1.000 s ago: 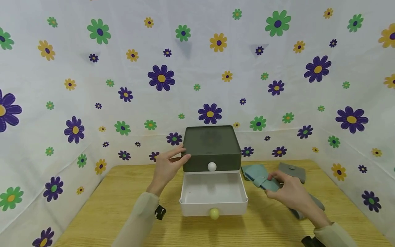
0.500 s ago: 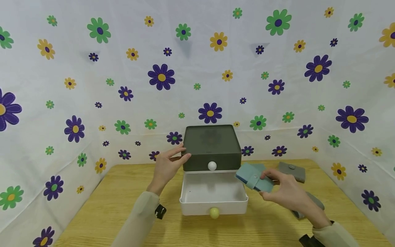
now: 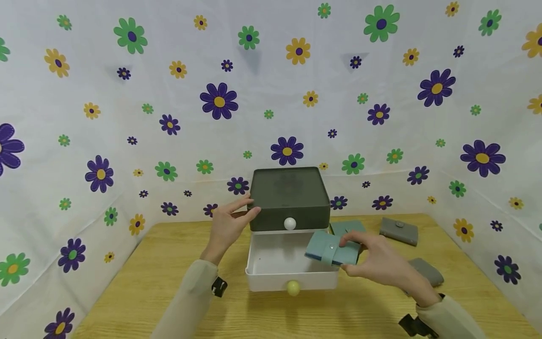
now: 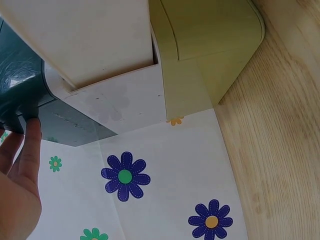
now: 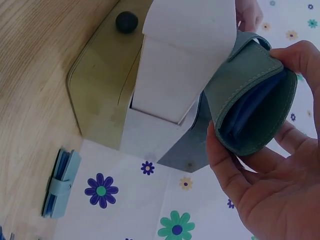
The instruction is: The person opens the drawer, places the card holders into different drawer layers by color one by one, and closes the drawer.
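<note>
A small drawer unit has a dark green top tier (image 3: 290,188) with a white knob, and its white drawer (image 3: 292,281) is pulled out. My left hand (image 3: 226,228) rests on the left front corner of the top tier, fingers fairly straight. In my right hand (image 3: 377,261), a light blue card holder (image 3: 319,245) with a snap strap is pinched between thumb and fingers. It is over the right part of the drawer. The right wrist view shows blue sleeves inside the card holder (image 5: 245,90) at its open end.
Behind the right hand another light blue card holder (image 3: 349,227) lies on the wooden table (image 3: 169,263). Two grey card holders, one farther back (image 3: 399,230) and one nearer (image 3: 425,270), lie at the right. A flower-patterned cloth (image 3: 288,94) encloses the table.
My right hand has lifted the light blue card holder from the table and carried it left over the pulled-out drawer. My left hand has stayed on the drawer unit.
</note>
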Motion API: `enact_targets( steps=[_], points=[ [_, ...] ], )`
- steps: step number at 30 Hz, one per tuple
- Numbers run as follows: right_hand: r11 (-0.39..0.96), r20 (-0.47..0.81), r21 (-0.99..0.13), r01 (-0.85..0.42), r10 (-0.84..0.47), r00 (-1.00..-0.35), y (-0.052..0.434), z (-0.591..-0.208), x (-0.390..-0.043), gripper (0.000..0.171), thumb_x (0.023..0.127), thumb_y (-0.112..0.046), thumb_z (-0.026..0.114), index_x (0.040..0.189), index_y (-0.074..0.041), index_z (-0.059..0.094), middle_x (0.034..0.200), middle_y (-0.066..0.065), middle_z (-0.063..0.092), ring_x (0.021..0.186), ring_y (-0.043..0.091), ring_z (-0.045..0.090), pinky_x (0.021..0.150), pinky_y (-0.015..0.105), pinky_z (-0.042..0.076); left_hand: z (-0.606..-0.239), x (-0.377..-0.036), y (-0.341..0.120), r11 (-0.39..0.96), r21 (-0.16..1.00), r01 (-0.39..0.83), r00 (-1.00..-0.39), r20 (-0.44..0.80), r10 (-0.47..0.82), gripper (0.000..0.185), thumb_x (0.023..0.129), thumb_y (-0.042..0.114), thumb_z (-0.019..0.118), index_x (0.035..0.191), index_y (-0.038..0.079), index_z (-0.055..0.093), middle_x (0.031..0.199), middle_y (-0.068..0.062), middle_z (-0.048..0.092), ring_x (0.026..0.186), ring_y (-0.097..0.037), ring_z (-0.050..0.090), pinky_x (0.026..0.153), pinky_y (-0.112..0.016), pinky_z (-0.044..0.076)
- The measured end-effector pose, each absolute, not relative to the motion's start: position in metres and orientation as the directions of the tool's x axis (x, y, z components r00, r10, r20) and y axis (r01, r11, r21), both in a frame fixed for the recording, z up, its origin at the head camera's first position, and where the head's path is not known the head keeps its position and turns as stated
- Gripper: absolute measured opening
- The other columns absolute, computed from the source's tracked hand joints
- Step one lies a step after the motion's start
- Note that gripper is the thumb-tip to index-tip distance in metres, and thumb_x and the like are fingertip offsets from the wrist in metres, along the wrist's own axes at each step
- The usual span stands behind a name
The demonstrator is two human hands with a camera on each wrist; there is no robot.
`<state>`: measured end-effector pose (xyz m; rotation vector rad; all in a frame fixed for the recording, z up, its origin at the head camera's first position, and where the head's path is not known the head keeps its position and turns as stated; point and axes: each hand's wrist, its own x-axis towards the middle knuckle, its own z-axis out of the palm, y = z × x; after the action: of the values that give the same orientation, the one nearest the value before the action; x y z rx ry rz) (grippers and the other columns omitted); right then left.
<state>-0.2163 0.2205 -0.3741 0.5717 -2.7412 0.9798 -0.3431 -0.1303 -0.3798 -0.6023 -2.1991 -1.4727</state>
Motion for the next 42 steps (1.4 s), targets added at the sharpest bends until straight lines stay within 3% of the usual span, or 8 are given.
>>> enact_targets(
  steps=[8, 14, 23, 31, 38, 42],
  points=[
    [0.742, 0.285, -0.51, -0.435, -0.331, -0.9, 0.199, -0.371, -0.221, 0.035, 0.072, -0.031, 0.079, 0.103, -0.028, 0.064, 0.096, -0.002, 0.067, 0.077, 0.01, 0.056, 0.061, 0.021, 0.046, -0.383, -0.343, -0.131, 0.345, 0.743, 0.573, -0.812, 0.572, 0.117, 0.041, 0.084, 0.038, 0.078, 0.115, 0.011, 0.073, 0.135, -0.005, 0.062, 0.114, -0.023, 0.066, 0.082, -0.026, 0.059],
    [0.701, 0.229, -0.555, -0.447, -0.388, -0.893, 0.177, -0.37, -0.225, 0.032, 0.076, -0.029, 0.077, 0.105, -0.027, 0.064, 0.088, -0.005, 0.064, 0.068, 0.009, 0.053, 0.056, 0.021, 0.043, -0.385, -0.341, -0.131, 0.351, 0.751, 0.56, -0.82, 0.564, 0.102, 0.042, 0.083, 0.038, 0.078, 0.116, 0.012, 0.073, 0.134, -0.005, 0.063, 0.11, -0.023, 0.068, 0.082, -0.027, 0.059],
    [0.71, 0.216, -0.539, -0.453, -0.403, -0.889, 0.151, -0.372, -0.234, 0.03, 0.077, -0.028, 0.076, 0.104, -0.024, 0.066, 0.059, -0.009, 0.041, 0.052, 0.005, 0.033, 0.049, 0.02, 0.026, -0.385, -0.341, -0.132, 0.35, 0.73, 0.587, -0.8, 0.589, 0.113, 0.041, 0.084, 0.036, 0.078, 0.116, 0.009, 0.073, 0.133, -0.006, 0.063, 0.113, -0.024, 0.067, 0.081, -0.028, 0.059],
    [0.742, 0.231, -0.489, -0.457, -0.396, -0.889, 0.13, -0.374, -0.245, 0.028, 0.075, -0.029, 0.075, 0.101, -0.022, 0.066, 0.067, -0.006, 0.049, 0.057, 0.006, 0.037, 0.052, 0.023, 0.031, -0.383, -0.341, -0.132, 0.337, 0.742, 0.58, -0.808, 0.577, 0.12, 0.041, 0.084, 0.036, 0.078, 0.117, 0.011, 0.073, 0.134, -0.005, 0.062, 0.115, -0.022, 0.066, 0.082, -0.026, 0.059],
    [0.756, 0.273, -0.466, -0.46, -0.371, -0.887, 0.115, -0.375, -0.25, 0.028, 0.075, -0.03, 0.076, 0.098, -0.017, 0.067, 0.101, 0.001, 0.064, 0.077, 0.013, 0.052, 0.068, 0.029, 0.046, -0.382, -0.343, -0.131, 0.331, 0.739, 0.586, -0.803, 0.585, 0.117, 0.04, 0.084, 0.035, 0.078, 0.115, 0.011, 0.074, 0.133, -0.005, 0.063, 0.114, -0.022, 0.066, 0.082, -0.027, 0.059],
    [0.78, 0.288, -0.44, -0.446, -0.348, -0.892, 0.11, -0.376, -0.252, 0.029, 0.075, -0.031, 0.077, 0.097, -0.016, 0.067, 0.101, 0.003, 0.064, 0.078, 0.013, 0.053, 0.069, 0.031, 0.049, -0.381, -0.343, -0.131, 0.329, 0.737, 0.59, -0.8, 0.588, 0.116, 0.04, 0.084, 0.034, 0.078, 0.116, 0.011, 0.074, 0.133, -0.005, 0.063, 0.113, -0.022, 0.067, 0.082, -0.026, 0.059]
  ],
)
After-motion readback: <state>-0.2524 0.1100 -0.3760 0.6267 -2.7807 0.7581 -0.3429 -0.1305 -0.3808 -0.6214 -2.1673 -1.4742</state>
